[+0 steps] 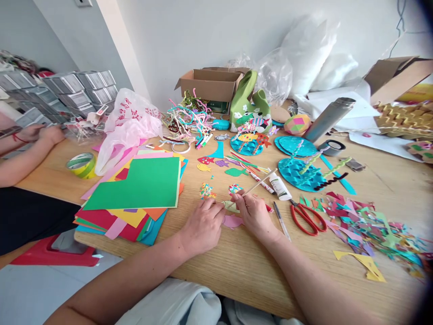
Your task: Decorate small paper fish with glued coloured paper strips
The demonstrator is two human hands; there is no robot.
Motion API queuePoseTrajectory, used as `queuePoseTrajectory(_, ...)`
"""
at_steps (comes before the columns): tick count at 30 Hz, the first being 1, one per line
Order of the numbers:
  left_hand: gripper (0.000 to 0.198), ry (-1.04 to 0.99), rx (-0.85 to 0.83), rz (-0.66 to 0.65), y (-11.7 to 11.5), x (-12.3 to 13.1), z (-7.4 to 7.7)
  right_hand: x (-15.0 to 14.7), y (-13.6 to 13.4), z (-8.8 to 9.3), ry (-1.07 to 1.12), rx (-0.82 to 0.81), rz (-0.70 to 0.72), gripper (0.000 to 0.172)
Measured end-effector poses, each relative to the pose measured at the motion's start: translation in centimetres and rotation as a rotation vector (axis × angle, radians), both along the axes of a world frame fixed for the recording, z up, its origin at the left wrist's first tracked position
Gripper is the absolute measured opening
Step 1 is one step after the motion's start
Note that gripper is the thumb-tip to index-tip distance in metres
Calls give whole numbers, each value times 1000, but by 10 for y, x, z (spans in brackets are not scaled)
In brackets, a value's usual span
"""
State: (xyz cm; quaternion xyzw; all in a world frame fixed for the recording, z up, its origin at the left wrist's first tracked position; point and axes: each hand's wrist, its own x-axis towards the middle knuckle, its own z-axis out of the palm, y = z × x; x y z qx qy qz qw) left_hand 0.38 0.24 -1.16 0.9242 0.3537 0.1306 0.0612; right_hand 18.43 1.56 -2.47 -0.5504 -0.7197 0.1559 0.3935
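Observation:
My left hand [202, 225] rests on the wooden table [243, 266] with its fingertips pressed on a small pale green paper cut-out [229, 206]. My right hand [255, 214] is closed round a thin wooden stick [262, 181] whose tip points down at that cut-out. A pink paper shape [232, 221] lies between the two hands. Small piles of coloured paper bits [206, 191] sit just beyond my fingers.
A stack of coloured paper with a green sheet [142, 185] on top lies left. Red scissors [306, 217], a glue tube [279, 185], a pen [280, 220] and paper scraps [365, 225] lie right. Blue paper plates [297, 174] stand behind. Another person's hands [40, 135] work far left by a tape roll [81, 164].

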Motion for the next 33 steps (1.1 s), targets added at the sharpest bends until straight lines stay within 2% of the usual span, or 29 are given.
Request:
queuePoseTrajectory(5, 31, 2, 12, -6, 1, 0, 0, 0, -1, 1, -1, 0, 17, 41)
queuePoseTrajectory(12, 33, -3, 6, -10, 1, -3, -3, 0, -7, 10, 129, 42, -65, 49)
queuePoseTrajectory(20, 36, -84, 6, -10, 1, -8, 3, 1, -16, 12, 159, -15, 39, 49)
queuePoseTrajectory(26, 37, -63, -11, -34, -22, -7, 12, 2, -17, 5, 120, -2, 144, 43)
queuePoseTrajectory(30, 52, 3, -38, 23, -42, -2, 9, 1, -17, 6, 71, -1, 160, 44)
queuePoseTrajectory(33, 52, 33, -43, 57, -50, 2, 4, 1, -18, 8, 54, 15, 156, 46)
